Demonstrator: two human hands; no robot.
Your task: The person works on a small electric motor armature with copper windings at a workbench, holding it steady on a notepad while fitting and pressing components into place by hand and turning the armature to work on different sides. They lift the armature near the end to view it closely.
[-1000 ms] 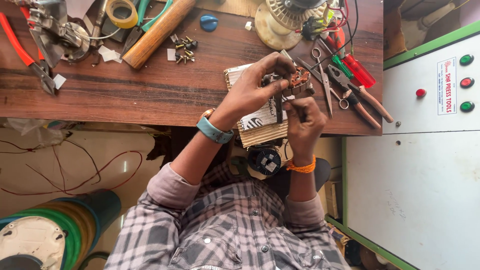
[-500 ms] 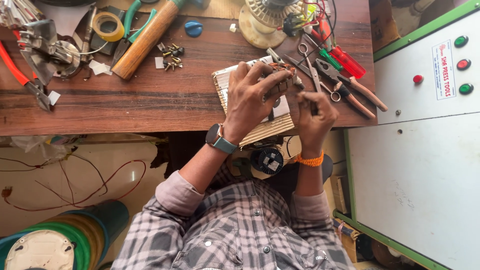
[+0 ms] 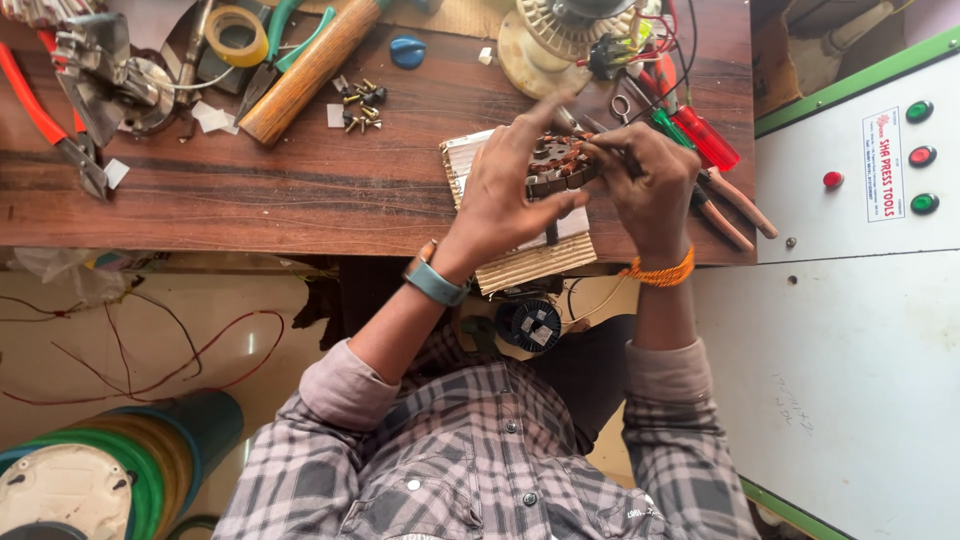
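My left hand [image 3: 512, 190] and my right hand [image 3: 648, 185] meet over a ridged cardboard pad [image 3: 530, 262] at the front edge of the wooden bench [image 3: 300, 190]. Between them sits a small motor stator [image 3: 558, 168] with copper windings. My left hand cups its left side, fingers spread over it. My right hand holds its right side with the fingers curled; a thin tool tip seems to stick out above the fingers, though I cannot make it out clearly. A blue watch is on my left wrist, an orange thread on my right.
A wooden-handled hammer [image 3: 305, 72], tape roll [image 3: 238, 35], loose screws [image 3: 360, 100], blue cap [image 3: 407, 50] and red-handled pliers [image 3: 45, 115] lie left on the bench. A fan motor [image 3: 565, 35], red screwdriver [image 3: 705, 135] and pliers lie right. A white cabinet with coloured buttons [image 3: 920, 155] stands right.
Both hands shifted a little up the bench with the stator, and my left fingers spread wider over it. The camera view has drifted slightly.
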